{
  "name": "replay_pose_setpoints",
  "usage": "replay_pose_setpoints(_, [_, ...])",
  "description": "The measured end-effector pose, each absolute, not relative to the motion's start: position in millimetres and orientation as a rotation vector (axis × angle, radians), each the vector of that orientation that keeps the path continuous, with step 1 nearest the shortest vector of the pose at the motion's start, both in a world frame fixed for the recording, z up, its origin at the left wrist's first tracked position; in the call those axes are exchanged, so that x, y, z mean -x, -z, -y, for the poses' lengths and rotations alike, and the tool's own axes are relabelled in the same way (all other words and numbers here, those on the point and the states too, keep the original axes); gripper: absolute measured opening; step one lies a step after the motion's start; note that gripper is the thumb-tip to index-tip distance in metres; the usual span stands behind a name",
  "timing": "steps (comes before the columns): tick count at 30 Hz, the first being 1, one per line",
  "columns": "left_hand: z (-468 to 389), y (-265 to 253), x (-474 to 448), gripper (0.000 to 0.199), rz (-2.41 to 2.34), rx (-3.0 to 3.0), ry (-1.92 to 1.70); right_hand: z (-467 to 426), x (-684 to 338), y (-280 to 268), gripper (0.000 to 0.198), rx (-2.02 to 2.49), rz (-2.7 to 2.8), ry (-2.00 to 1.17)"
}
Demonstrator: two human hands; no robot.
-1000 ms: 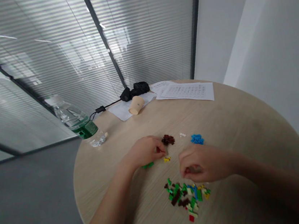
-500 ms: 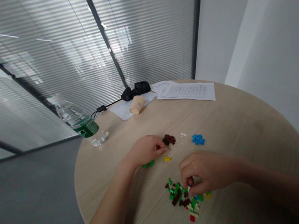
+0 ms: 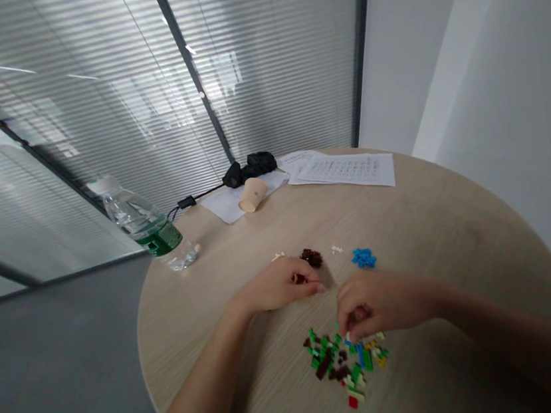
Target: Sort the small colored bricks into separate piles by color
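Note:
My right hand [image 3: 384, 297] is pinched just above the mixed pile of small toy bricks [image 3: 324, 354], with a small pale brick [image 3: 348, 336] at its fingertips. The pile holds green, brown, cream, yellow, blue and red bricks. My left hand [image 3: 280, 285] hovers left of it, thumb and fingers together; whatever is between them is hidden. Just behind its fingers lies a heap of dark brown bricks [image 3: 311, 258]. Cream bricks [image 3: 278, 256] peek out beyond its knuckles. The yellow and green groups are mostly covered by this hand.
Blue bricks [image 3: 363, 258] and a few white bricks [image 3: 337, 249] lie farther back on the round wooden table [image 3: 439, 226]. A water bottle [image 3: 151, 232] stands tilted in view at the left. A paper cup [image 3: 252, 194], a black folded umbrella [image 3: 250, 167] and printed sheets [image 3: 346, 168] are at the far edge.
My left hand has moved right and slightly nearer, uncovering cream bricks and covering the yellow ones. My right hand has lifted away from the pile, a little farther back, with the pale brick.

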State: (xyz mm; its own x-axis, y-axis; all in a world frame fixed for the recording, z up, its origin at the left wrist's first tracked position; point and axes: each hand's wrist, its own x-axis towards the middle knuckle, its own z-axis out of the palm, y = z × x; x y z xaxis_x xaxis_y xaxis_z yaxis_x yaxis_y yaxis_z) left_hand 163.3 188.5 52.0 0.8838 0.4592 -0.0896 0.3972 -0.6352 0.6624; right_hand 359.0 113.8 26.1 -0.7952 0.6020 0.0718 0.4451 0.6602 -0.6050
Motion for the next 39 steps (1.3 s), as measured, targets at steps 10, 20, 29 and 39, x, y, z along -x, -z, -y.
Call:
replay_pose_setpoints(10, [-183.7, -48.8, -169.3, 0.02, -0.632, -2.23, -0.231, -118.9, -360.4, -34.0, 0.014, 1.26, 1.986, -0.655])
replay_pose_setpoints(20, [-178.8, -53.1, -175.1, 0.011, -0.623, -2.414, -0.615, -117.2, -356.0, -33.3, 0.016, 1.277, 1.781, -0.701])
replay_pose_setpoints(29, [-179.5, -56.1, -170.6, 0.011, -0.538, -2.58, -0.602, -117.4, -354.8, -30.3, 0.015, 1.288, 1.76, -0.714])
replay_pose_setpoints(39, [-200.8, -53.5, -153.5, 0.016, -0.985, -2.736, -0.613, -120.7, -358.0, -28.7, 0.012, 1.319, 1.911, -0.635])
